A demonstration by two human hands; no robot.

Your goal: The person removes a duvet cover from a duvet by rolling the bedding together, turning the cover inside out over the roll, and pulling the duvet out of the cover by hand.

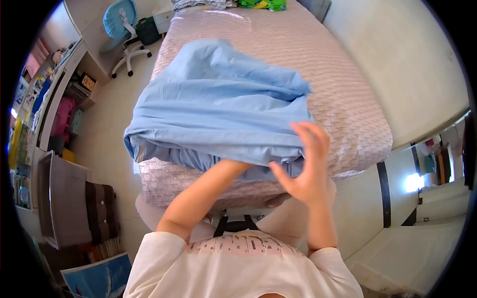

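Note:
A large light blue cloth (pixel 213 104) lies in loose folds on the bed (pixel 348 109), its near edge close to the bed's front. My left forearm reaches in under the near layer of the cloth, and the hand itself is hidden beneath the fabric. At the cloth's right near corner is my right hand (pixel 308 169), its thumb and fingers spread apart. The fingertips are at the fabric's edge; whether they touch it is not clear.
A blue swivel chair (pixel 119 25) stands at the back left, beside a dark bag (pixel 148 31). Shelves and a desk with many items line the left. A grey box (pixel 67 198) stands near left. Folded bedding (pixel 198 4) lies at the bed's far end.

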